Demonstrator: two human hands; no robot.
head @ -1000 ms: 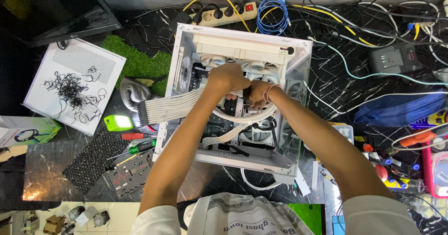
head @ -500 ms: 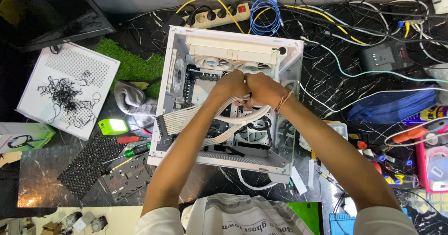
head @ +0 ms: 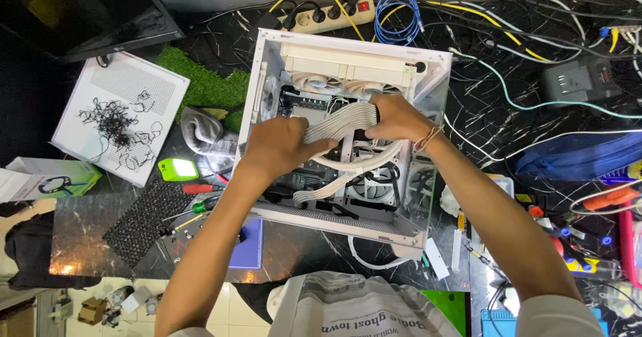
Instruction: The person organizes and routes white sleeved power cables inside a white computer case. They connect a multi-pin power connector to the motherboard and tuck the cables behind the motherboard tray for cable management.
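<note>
White ribbed cable bundle (head: 341,124) between left hand (head: 281,148) and right hand (head: 396,118)

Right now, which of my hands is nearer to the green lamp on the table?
Left. Your left hand is inside the white computer case, toward the green lamp; your right hand grips the white cable bundle farther away.

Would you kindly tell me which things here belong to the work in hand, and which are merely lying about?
In hand:
left hand
right hand
flat white ribbon cable, held by both hands
open white computer case

Lying about:
power strip
blue coiled cable
screwdrivers
green artificial turf
white perforated panel
</note>
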